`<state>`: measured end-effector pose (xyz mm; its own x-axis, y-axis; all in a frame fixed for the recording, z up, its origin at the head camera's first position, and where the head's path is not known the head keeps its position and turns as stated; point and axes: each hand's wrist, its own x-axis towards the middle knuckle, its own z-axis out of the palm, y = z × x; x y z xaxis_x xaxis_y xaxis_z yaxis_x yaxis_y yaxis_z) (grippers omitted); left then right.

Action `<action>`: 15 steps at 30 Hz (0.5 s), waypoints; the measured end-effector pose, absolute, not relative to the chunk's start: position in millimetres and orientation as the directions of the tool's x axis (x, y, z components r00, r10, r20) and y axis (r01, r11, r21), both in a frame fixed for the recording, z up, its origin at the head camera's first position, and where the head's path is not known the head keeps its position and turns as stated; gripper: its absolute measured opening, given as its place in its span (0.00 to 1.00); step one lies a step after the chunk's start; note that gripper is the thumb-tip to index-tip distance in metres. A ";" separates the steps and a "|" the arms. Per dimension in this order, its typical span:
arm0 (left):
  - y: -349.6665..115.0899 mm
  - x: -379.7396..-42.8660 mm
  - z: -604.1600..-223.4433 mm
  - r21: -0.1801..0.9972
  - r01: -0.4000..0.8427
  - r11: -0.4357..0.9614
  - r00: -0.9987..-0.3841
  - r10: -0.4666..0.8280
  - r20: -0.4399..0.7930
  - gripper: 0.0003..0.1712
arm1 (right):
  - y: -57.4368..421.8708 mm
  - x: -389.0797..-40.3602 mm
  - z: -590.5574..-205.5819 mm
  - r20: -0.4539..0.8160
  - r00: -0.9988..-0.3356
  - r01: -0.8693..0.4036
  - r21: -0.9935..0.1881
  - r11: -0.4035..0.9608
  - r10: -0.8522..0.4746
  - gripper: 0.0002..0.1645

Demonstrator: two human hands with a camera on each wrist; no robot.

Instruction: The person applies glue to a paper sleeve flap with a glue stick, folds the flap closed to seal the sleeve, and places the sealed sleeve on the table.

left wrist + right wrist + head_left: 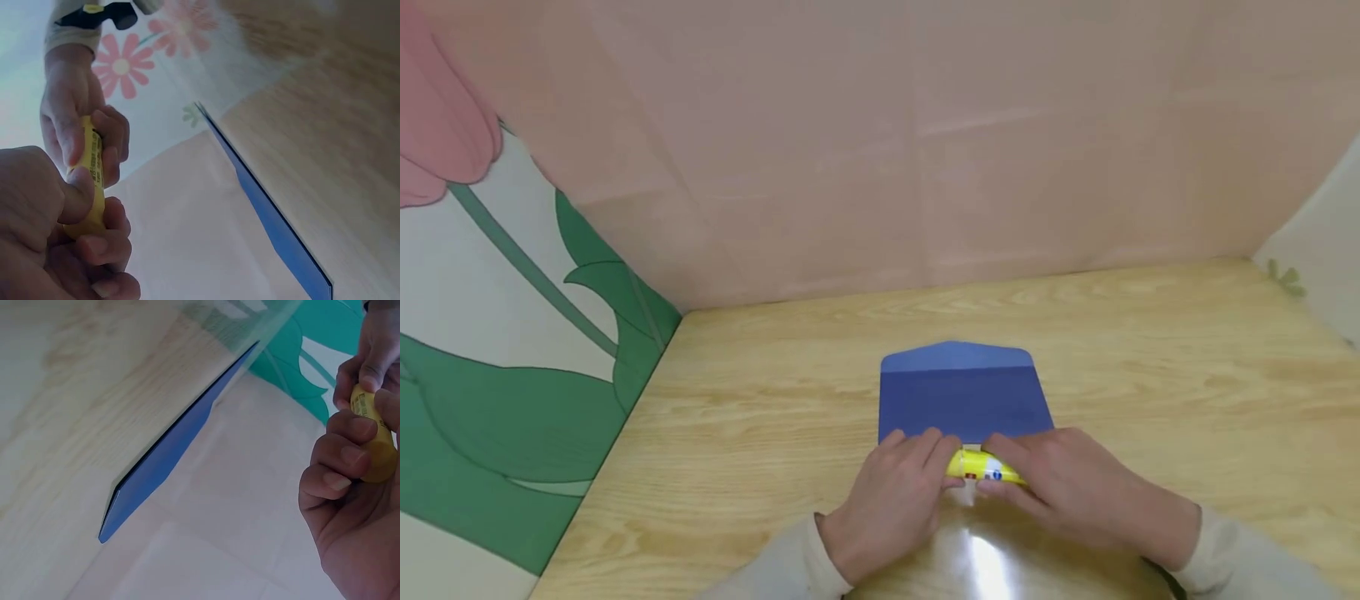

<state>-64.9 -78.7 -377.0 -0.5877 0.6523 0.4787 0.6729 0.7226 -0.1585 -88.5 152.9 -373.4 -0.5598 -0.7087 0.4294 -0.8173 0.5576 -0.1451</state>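
Both hands hold a yellow glue stick (pixel 976 465) sideways, just in front of a blue envelope. The left hand (pixel 897 496) grips its left end, and the right hand (pixel 1067 485) has its fingers and thumb round the right end. In the left wrist view the barrel of the glue stick (pixel 95 164) shows small dark print between the two hands. A rounded yellow end of the glue stick (pixel 380 461) shows within the curled right fingers in the right wrist view. The envelope (pixel 964 404) lies on the table, its lighter flap unfolded away from the hands.
The light wood-grain table (pixel 760 417) runs back to a pinkish wall covering (pixel 880 167). A panel with green leaves (pixel 512 425) and a pink flower borders the table on the left. Light glares off the tabletop below the hands.
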 end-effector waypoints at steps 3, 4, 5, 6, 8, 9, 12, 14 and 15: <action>-78.1 -65.3 -375.1 -0.164 0.665 0.729 -0.582 0.643 0.497 0.16 | 153.2 -88.9 -368.8 0.404 -0.573 -0.814 -0.177 0.554 -0.713 0.11; -78.0 -65.2 -374.8 -0.165 0.664 0.729 -0.580 0.641 0.503 0.16 | 153.3 -88.9 -367.4 0.390 -0.581 -0.810 -0.194 0.553 -0.715 0.10; -78.0 -65.0 -374.5 -0.165 0.664 0.729 -0.576 0.640 0.509 0.15 | 153.5 -88.8 -366.4 0.376 -0.589 -0.806 -0.216 0.550 -0.716 0.10; -78.1 -64.7 -374.4 -0.166 0.664 0.729 -0.572 0.637 0.517 0.15 | 153.5 -88.6 -365.5 0.362 -0.596 -0.803 -0.239 0.546 -0.717 0.09; -78.8 -64.0 -374.6 -0.180 0.662 0.728 -0.555 0.637 0.536 0.14 | 153.7 -88.2 -364.2 0.334 -0.607 -0.794 -0.280 0.539 -0.721 0.08; -79.1 -63.8 -375.0 -0.187 0.661 0.727 -0.545 0.636 0.546 0.13 | 153.6 -87.9 -363.8 0.321 -0.614 -0.788 -0.301 0.537 -0.721 0.08; -79.8 -63.7 -375.4 -0.211 0.657 0.723 -0.516 0.636 0.574 0.12 | 153.7 -87.2 -363.1 0.315 -0.613 -0.788 -0.319 0.527 -0.725 0.07; -79.6 -63.4 -375.5 -0.208 0.659 0.723 -0.511 0.633 0.581 0.12 | 153.9 -86.7 -362.8 0.319 -0.608 -0.791 -0.324 0.519 -0.727 0.08; -79.5 -63.3 -375.5 -0.204 0.661 0.722 -0.508 0.631 0.586 0.12 | 153.9 -86.4 -362.5 0.319 -0.609 -0.790 -0.328 0.518 -0.726 0.08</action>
